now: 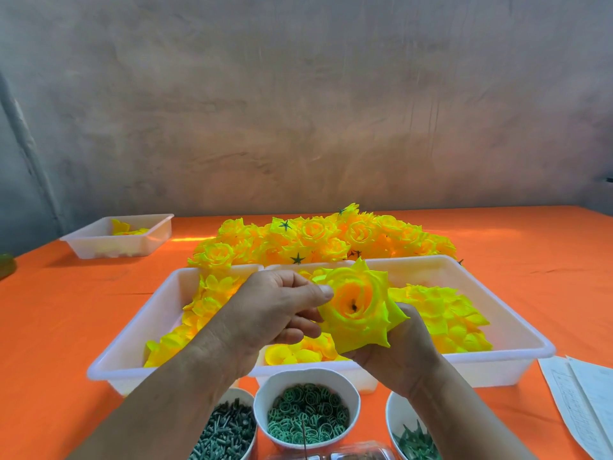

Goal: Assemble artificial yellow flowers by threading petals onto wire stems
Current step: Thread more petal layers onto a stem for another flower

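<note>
A yellow flower head (360, 308) with an orange centre is held up over the trays, its face turned to me. My left hand (275, 310) pinches its left petals between thumb and fingers. My right hand (403, 353) grips it from below and behind, mostly hidden by the petals. A dark stem tip shows in the flower's middle. Loose yellow petals (444, 313) fill the right white tray (517, 333); more lie in the left white tray (146, 330).
A heap of finished yellow flowers (325, 240) lies behind the trays. Three white bowls sit at the near edge: green pegs (229, 429), green rings (308, 416), green calyx pieces (414, 439). A small tray (99, 242) stands far left, papers (583, 396) at right.
</note>
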Action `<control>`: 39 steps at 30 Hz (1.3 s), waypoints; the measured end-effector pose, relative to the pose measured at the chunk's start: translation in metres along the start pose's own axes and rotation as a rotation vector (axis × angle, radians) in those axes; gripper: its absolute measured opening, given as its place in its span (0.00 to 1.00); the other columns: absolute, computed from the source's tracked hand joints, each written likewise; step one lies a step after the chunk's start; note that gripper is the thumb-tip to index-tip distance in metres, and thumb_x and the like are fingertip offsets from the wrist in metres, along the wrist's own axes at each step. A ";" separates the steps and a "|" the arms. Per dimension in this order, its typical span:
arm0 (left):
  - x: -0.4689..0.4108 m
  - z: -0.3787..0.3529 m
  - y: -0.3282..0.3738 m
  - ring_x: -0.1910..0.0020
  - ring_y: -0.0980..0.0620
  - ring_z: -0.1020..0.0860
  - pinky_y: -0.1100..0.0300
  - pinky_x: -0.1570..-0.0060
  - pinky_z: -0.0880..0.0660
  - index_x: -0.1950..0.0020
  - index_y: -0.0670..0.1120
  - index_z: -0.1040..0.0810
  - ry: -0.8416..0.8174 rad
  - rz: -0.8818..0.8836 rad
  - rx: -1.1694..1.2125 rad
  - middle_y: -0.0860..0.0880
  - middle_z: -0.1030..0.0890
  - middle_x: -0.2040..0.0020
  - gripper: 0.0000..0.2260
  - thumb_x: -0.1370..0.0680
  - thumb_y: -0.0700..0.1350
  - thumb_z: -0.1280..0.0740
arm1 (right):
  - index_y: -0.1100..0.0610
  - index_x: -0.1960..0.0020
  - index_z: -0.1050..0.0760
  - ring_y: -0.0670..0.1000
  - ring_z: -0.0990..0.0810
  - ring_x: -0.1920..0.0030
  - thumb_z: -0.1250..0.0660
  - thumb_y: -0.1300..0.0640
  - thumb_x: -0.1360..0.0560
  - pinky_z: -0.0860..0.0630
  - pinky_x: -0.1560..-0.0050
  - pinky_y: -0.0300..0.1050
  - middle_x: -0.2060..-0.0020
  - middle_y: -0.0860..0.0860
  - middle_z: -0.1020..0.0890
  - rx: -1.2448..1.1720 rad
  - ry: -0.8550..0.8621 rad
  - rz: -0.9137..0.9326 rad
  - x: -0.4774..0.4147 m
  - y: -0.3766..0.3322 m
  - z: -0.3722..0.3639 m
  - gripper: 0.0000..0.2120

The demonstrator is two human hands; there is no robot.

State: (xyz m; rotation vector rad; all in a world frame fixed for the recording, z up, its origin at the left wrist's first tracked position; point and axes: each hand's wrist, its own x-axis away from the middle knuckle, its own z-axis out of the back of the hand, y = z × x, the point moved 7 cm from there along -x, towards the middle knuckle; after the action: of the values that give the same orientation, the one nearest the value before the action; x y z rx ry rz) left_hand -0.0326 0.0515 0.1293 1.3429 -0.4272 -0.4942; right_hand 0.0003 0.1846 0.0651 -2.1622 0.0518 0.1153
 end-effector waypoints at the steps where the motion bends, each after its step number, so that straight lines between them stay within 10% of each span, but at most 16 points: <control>1: -0.001 0.000 -0.002 0.72 0.56 0.20 0.67 0.75 0.28 0.59 0.47 0.21 -0.006 0.017 0.013 0.50 0.18 0.68 0.06 0.28 0.47 0.26 | 0.57 0.56 0.14 0.55 0.21 0.61 0.28 0.49 0.42 0.30 0.62 0.46 0.60 0.56 0.16 0.018 0.005 -0.001 0.000 0.000 0.001 0.17; 8: -0.002 0.010 0.005 0.74 0.56 0.22 0.68 0.75 0.31 0.62 0.47 0.20 0.194 -0.193 -0.197 0.50 0.20 0.71 0.06 0.28 0.38 0.27 | 0.55 0.60 0.14 0.49 0.20 0.68 0.36 0.53 0.37 0.30 0.67 0.42 0.64 0.53 0.16 0.012 -0.034 0.012 0.003 0.001 0.002 0.14; 15: -0.004 0.026 0.013 0.75 0.56 0.24 0.68 0.76 0.30 0.63 0.47 0.22 0.253 -0.225 -0.014 0.51 0.20 0.71 0.08 0.25 0.37 0.31 | 0.56 0.56 0.14 0.54 0.16 0.63 0.19 0.48 0.45 0.21 0.63 0.45 0.59 0.56 0.15 -0.153 -0.148 0.090 0.010 -0.010 -0.004 0.20; 17: -0.006 0.023 0.012 0.73 0.57 0.23 0.67 0.74 0.29 0.61 0.47 0.21 0.209 -0.205 -0.021 0.52 0.19 0.70 0.07 0.24 0.39 0.31 | 0.56 0.54 0.15 0.54 0.15 0.59 0.34 0.48 0.25 0.20 0.59 0.47 0.56 0.56 0.14 -0.204 -0.143 0.049 0.012 -0.009 -0.002 0.14; 20: -0.007 0.009 0.008 0.72 0.57 0.22 0.67 0.73 0.28 0.61 0.49 0.20 0.128 -0.202 -0.062 0.53 0.18 0.67 0.05 0.26 0.40 0.29 | 0.56 0.56 0.15 0.54 0.16 0.62 0.56 0.49 0.17 0.20 0.62 0.47 0.58 0.56 0.15 -0.284 -0.071 -0.023 0.008 0.004 0.006 0.31; 23: -0.008 -0.001 0.005 0.72 0.58 0.21 0.67 0.73 0.29 0.60 0.50 0.20 0.097 -0.209 -0.095 0.56 0.20 0.69 0.05 0.27 0.41 0.27 | 0.57 0.58 0.15 0.54 0.17 0.65 0.26 0.49 0.32 0.22 0.63 0.48 0.62 0.56 0.16 -0.205 -0.130 0.035 0.008 0.000 -0.006 0.11; 25: -0.009 -0.003 0.005 0.72 0.57 0.21 0.67 0.74 0.29 0.60 0.51 0.20 0.086 -0.213 -0.095 0.56 0.20 0.69 0.05 0.27 0.41 0.27 | 0.57 0.60 0.15 0.54 0.19 0.67 0.17 0.51 0.49 0.27 0.61 0.47 0.63 0.56 0.17 -0.148 -0.102 0.011 0.005 0.004 0.000 0.20; 39: -0.006 -0.006 0.004 0.74 0.54 0.21 0.64 0.74 0.29 0.60 0.46 0.27 0.140 -0.229 -0.220 0.55 0.21 0.73 0.08 0.23 0.38 0.32 | 0.57 0.57 0.15 0.54 0.17 0.63 0.18 0.53 0.49 0.21 0.65 0.47 0.59 0.57 0.15 -0.165 -0.109 0.043 0.009 -0.003 -0.008 0.21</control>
State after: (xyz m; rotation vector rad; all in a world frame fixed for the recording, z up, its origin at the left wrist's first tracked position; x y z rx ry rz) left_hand -0.0338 0.0600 0.1321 1.2093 -0.0997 -0.6142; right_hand 0.0100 0.1796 0.0707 -2.3164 0.0275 0.2700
